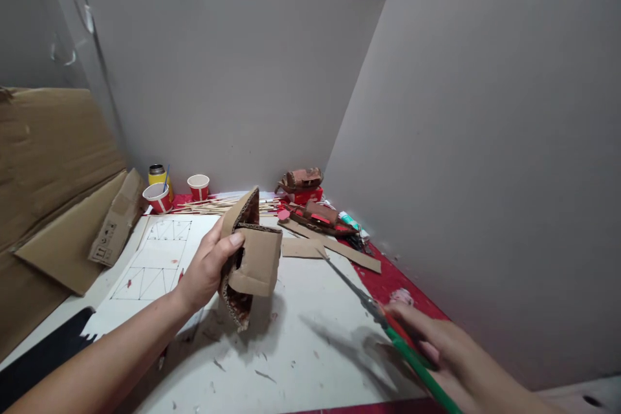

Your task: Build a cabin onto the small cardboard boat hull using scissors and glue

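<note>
My left hand (206, 272) grips a small cardboard boat model (258, 259), thumb on its near side, and holds it tilted above the white table sheet. The model has a curved hull strip and a boxy folded piece on it; its inner side looks dark brown. In my right hand (444, 346) is a pair of scissors (359, 291) with green and red handles, its blades pointing up and left, apart from the model. Beyond the blades lie a short flat cardboard strip (303, 248) and a longer strip (354, 254).
Two brown boat models (323, 215) (303, 179) rest at the back right. Thin wooden sticks (218, 206), paper cups (198, 187) and a yellow bottle (156, 173) stand along the back. Cardboard sheets (53, 155) lean left; drawn paper (150, 265) lies near. Grey partitions (233, 77) enclose the table.
</note>
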